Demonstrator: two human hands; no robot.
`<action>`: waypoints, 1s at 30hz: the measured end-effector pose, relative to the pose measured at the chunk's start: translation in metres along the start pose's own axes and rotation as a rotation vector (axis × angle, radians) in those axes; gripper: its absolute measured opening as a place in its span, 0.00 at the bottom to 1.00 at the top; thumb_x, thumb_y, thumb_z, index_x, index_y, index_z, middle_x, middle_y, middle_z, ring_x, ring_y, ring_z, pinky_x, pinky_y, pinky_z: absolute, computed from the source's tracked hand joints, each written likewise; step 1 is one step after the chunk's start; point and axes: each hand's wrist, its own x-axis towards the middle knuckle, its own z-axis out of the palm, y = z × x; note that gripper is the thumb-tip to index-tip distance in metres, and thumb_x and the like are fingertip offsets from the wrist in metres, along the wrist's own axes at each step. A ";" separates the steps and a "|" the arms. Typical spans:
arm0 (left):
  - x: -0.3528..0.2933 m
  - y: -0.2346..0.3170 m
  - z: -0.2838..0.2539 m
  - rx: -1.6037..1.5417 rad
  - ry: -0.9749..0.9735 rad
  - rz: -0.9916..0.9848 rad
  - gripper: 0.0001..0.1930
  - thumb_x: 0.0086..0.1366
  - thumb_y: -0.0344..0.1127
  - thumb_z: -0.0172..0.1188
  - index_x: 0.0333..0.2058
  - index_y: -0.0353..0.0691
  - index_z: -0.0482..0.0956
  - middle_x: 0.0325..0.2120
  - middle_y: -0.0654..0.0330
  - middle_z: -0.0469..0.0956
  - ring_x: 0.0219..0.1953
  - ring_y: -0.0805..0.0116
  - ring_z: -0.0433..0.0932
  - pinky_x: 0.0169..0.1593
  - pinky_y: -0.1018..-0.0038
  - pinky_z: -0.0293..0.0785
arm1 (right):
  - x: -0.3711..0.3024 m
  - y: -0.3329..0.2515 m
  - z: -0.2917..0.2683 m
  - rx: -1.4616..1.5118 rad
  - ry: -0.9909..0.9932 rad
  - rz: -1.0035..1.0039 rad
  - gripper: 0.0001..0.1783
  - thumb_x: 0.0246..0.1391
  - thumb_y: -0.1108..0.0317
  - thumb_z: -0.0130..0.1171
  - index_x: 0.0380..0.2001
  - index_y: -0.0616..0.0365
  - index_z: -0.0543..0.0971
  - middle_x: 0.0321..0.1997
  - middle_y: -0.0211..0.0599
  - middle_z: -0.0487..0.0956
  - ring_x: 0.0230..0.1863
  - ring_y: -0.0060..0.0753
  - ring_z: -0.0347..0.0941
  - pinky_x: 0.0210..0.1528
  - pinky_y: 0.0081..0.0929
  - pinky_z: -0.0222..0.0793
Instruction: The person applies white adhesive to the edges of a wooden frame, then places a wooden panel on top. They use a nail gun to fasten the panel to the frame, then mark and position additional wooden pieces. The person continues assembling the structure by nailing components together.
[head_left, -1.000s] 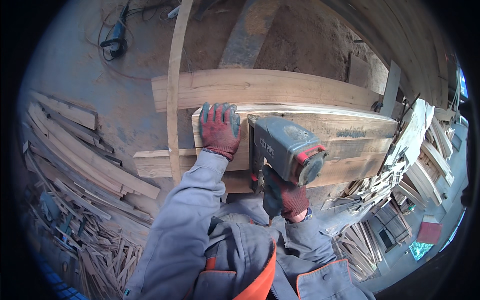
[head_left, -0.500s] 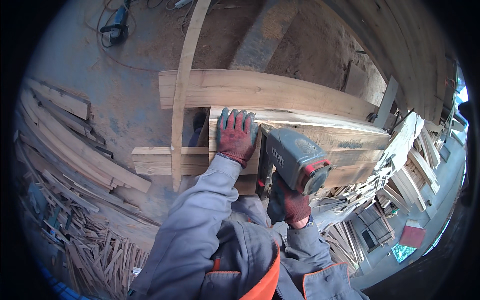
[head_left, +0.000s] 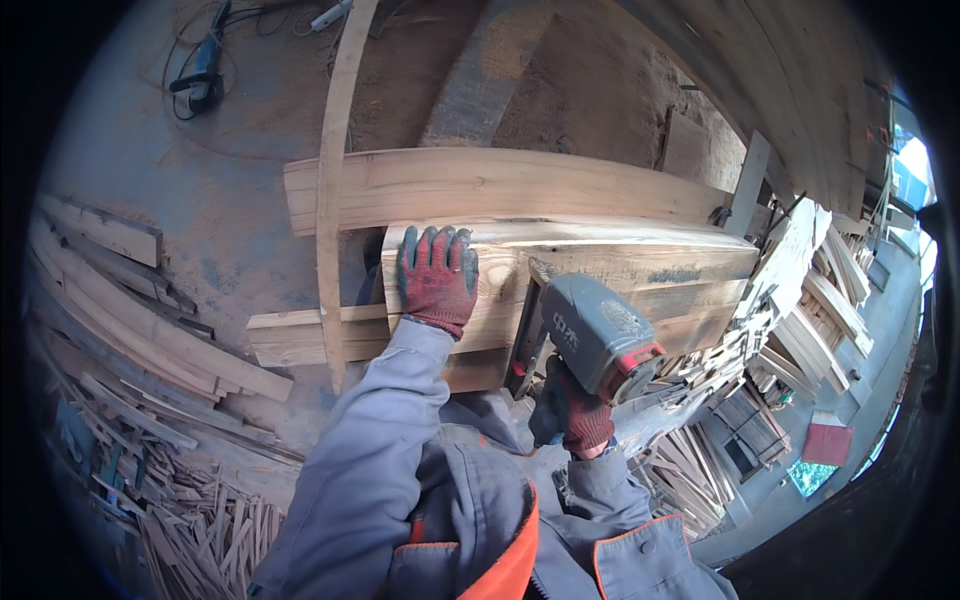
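My left hand [head_left: 437, 278], in a red and dark grey work glove, lies with its fingers stretched and slightly apart on the left end of a thick wooden plank [head_left: 620, 268]. Its fingertips reach the plank's far edge. Lower and to the right, my right hand [head_left: 575, 408] is wrapped round the handle of a grey and red nail gun [head_left: 600, 325]. The gun's narrow nose end points at the planks, and its body leans over them. Whether the nose touches the wood, I cannot tell. The gun partly hides the fingers of my right hand.
A long board [head_left: 490, 185] lies behind the planks, crossed by a narrow upright strip [head_left: 333, 170]. Stacked boards [head_left: 150, 300] and scrap strips [head_left: 205, 530] lie at left. More offcuts [head_left: 690, 480] are piled at right. A blue corded power tool [head_left: 203, 80] rests on the floor.
The view has shifted, so the planks appear further left. Against them, the nail gun and my right hand have moved right. My left hand stays at the plank's end.
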 end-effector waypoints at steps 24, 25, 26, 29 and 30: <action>0.006 0.006 -0.015 0.050 0.073 0.020 0.24 0.66 0.43 0.61 0.61 0.49 0.78 0.58 0.58 0.75 0.66 0.54 0.68 0.76 0.47 0.51 | 0.026 0.012 -0.016 -0.029 0.022 -0.150 0.17 0.63 0.68 0.67 0.53 0.60 0.83 0.47 0.42 0.87 0.45 0.38 0.85 0.47 0.38 0.79; 0.006 0.006 -0.015 0.058 0.069 0.016 0.24 0.66 0.43 0.61 0.61 0.49 0.78 0.58 0.58 0.75 0.66 0.54 0.68 0.76 0.47 0.51 | 0.026 0.012 -0.016 -0.034 0.015 -0.158 0.17 0.63 0.68 0.67 0.53 0.60 0.83 0.47 0.43 0.87 0.46 0.38 0.85 0.47 0.38 0.79; 0.006 0.006 -0.014 0.060 0.067 0.010 0.24 0.66 0.43 0.61 0.61 0.49 0.78 0.58 0.58 0.75 0.66 0.54 0.68 0.76 0.47 0.51 | 0.026 0.012 -0.016 -0.080 0.016 -0.126 0.17 0.63 0.67 0.67 0.53 0.60 0.83 0.47 0.43 0.87 0.45 0.38 0.85 0.47 0.38 0.79; 0.006 0.006 -0.013 0.056 0.061 0.000 0.24 0.66 0.43 0.61 0.61 0.49 0.77 0.58 0.58 0.75 0.66 0.54 0.68 0.76 0.47 0.51 | 0.026 0.013 -0.016 0.003 0.034 -0.166 0.17 0.63 0.67 0.67 0.53 0.59 0.83 0.46 0.42 0.87 0.45 0.38 0.85 0.46 0.38 0.80; 0.006 0.006 -0.013 0.052 0.059 -0.002 0.24 0.66 0.43 0.61 0.61 0.49 0.77 0.58 0.58 0.75 0.66 0.54 0.68 0.76 0.47 0.51 | 0.027 0.014 -0.016 0.019 0.013 -0.136 0.17 0.63 0.67 0.67 0.53 0.59 0.83 0.46 0.42 0.87 0.44 0.38 0.85 0.45 0.39 0.80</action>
